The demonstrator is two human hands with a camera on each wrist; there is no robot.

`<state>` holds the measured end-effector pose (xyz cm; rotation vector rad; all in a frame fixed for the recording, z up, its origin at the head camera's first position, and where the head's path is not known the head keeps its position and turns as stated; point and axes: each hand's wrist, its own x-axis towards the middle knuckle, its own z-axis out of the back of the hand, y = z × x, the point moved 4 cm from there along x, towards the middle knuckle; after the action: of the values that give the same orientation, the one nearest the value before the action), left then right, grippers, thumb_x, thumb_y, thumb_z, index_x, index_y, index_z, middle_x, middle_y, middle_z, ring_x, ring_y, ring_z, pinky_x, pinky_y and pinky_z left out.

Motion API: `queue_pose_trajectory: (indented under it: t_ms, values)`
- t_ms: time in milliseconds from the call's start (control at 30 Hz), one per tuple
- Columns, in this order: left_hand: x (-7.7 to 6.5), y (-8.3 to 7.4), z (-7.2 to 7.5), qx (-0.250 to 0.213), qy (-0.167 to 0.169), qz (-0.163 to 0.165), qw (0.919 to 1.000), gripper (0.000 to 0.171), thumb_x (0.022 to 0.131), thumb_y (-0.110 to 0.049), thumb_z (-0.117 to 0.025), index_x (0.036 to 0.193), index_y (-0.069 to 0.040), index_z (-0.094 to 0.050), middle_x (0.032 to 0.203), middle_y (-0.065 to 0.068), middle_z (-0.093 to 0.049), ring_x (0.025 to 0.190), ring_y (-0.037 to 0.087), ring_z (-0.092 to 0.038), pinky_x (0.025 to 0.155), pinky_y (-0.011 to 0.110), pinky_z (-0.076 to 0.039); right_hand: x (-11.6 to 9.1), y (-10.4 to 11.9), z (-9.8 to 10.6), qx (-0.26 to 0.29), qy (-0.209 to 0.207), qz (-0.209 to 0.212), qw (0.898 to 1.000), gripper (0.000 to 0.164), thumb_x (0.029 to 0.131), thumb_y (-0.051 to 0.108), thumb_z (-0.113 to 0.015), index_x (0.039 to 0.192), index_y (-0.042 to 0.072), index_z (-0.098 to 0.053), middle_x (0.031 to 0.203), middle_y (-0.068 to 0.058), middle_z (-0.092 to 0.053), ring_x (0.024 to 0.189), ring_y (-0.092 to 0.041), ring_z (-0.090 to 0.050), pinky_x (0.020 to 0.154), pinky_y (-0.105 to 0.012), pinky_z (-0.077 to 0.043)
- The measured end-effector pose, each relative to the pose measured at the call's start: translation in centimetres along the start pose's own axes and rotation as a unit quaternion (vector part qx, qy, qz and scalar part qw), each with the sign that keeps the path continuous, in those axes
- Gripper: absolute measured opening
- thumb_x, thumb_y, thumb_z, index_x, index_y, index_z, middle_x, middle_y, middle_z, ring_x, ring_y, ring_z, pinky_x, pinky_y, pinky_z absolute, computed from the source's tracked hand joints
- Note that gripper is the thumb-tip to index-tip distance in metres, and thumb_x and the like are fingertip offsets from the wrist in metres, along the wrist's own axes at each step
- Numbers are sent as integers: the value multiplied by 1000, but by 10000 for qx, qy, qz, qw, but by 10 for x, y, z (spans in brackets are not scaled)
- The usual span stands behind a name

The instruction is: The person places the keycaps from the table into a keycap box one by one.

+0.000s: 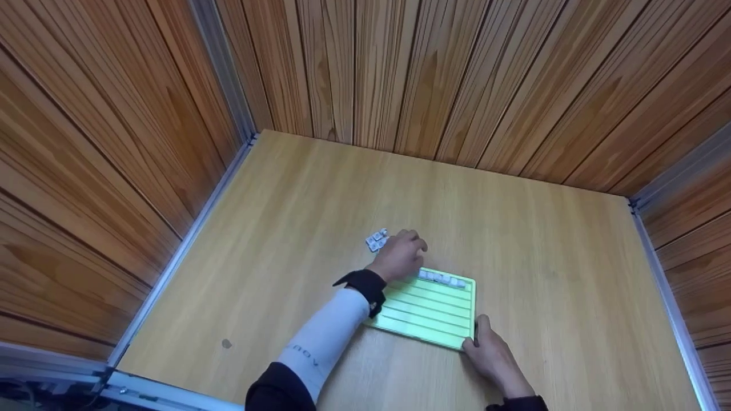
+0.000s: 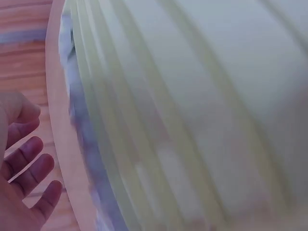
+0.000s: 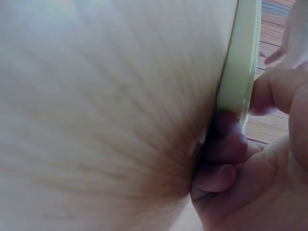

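wooden tabletop: under green tray and loose white tiles
left hand: loosely bent fingers, gripping nothing visible
right hand: pinching tray's near right corner
tile row: in far groove — liable to shift with any right-hand tug

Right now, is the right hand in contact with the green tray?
Touching. The right wrist view shows it plainly: the right hand grips the edge of the green tray between thumb and fingers.
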<state>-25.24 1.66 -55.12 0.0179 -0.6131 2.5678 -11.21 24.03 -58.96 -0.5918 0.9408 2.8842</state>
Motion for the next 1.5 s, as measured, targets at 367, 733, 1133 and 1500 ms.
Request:
queue_pose_trajectory:
  t_ms: [367, 733, 1133, 1500]
  values:
    - [-17, 47, 22, -213, -260, 485, 9983, 23, 96, -16, -66, 117, -10, -71, 114, 5, -62, 109, 21, -56, 91, 35, -50, -2, -1, 2, -78, -106, 173, 9998, 30, 92, 9, -57, 115, 0, -40, 79, -4, -43, 72, -23, -45, 58, -32, -32]
    - [-34, 85, 36, -192, -424, 814, 9956, 24, 92, -12, -68, 116, -6, -72, 111, 8, -63, 105, 25, -56, 86, 40, -51, -1, -2, 0, -3, 103, -114, 9999, 33, 93, 10, -56, 120, 1, -39, 90, -10, -50, 77, -24, -47, 60, -33, -35]
    - [-42, 99, 31, -216, -132, 1096, 9937, 23, 96, -5, -61, 118, -2, -69, 106, 10, -61, 101, 26, -57, 85, 38, -51, -2, 1, -1, 1, -39, 84, 10000, 30, 92, 9, -56, 116, 0, -40, 82, -5, -45, 72, -22, -45, 58, -31, -33]
    - [-41, 99, 27, -230, -60, 892, 9957, 27, 96, -2, -60, 121, -5, -69, 109, 9, -59, 101, 25, -55, 87, 37, -50, -2, 0, 0, 95, 1, -66, 9999, 32, 92, 9, -56, 118, 1, -40, 88, -8, -48, 78, -24, -46, 61, -32, -35]
